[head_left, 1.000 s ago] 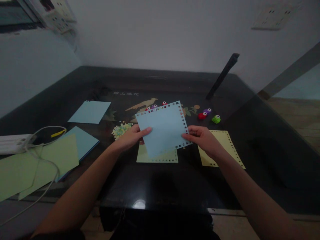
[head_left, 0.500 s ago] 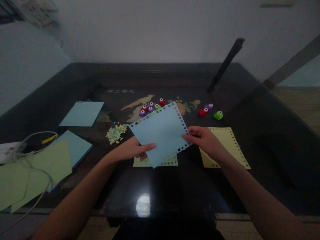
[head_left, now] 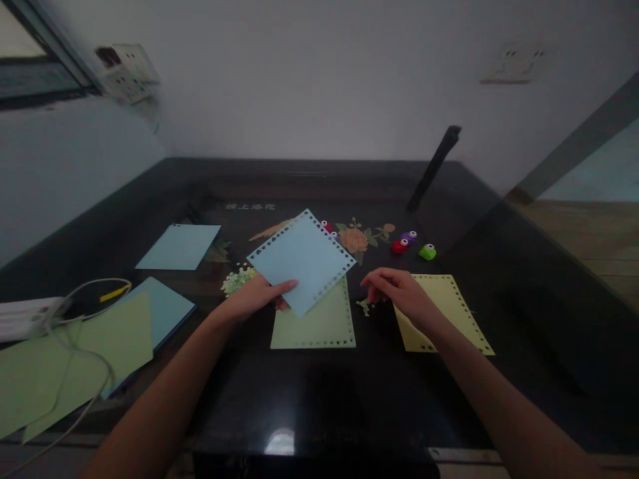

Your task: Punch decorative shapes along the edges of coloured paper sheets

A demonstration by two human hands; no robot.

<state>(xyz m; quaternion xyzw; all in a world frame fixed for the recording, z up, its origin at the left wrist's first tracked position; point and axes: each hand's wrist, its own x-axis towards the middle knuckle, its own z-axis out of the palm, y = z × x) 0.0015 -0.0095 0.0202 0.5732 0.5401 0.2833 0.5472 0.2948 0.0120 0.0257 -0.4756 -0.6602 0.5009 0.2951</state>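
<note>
In my left hand (head_left: 264, 291) a light blue paper sheet (head_left: 302, 259) is gripped near its lower left edge, thumb on top. It is tilted cornerwise, with small shapes punched along its edges. Beneath it, partly covered, a pale green punched sheet (head_left: 313, 330) lies on the table. My right hand (head_left: 392, 285) is off the blue sheet, its fingers loosely curled and nothing visible in them. Small pale paper bits (head_left: 366, 307) lie just below its fingertips. Under the right wrist is a yellow punched sheet (head_left: 444, 299).
Red, purple and green craft punches (head_left: 401, 246) stand farther back, some hidden behind the blue sheet. Punched-out confetti (head_left: 234, 279) is piled left of my left hand. At left lie another blue sheet (head_left: 178, 247), green sheets (head_left: 120, 332), a white cable (head_left: 107, 359) and a power strip (head_left: 30, 319).
My right hand has let go of the blue sheet and sits to its right. The sheet has turned and shifted left in my left hand, uncovering more green paper and the small bits.
</note>
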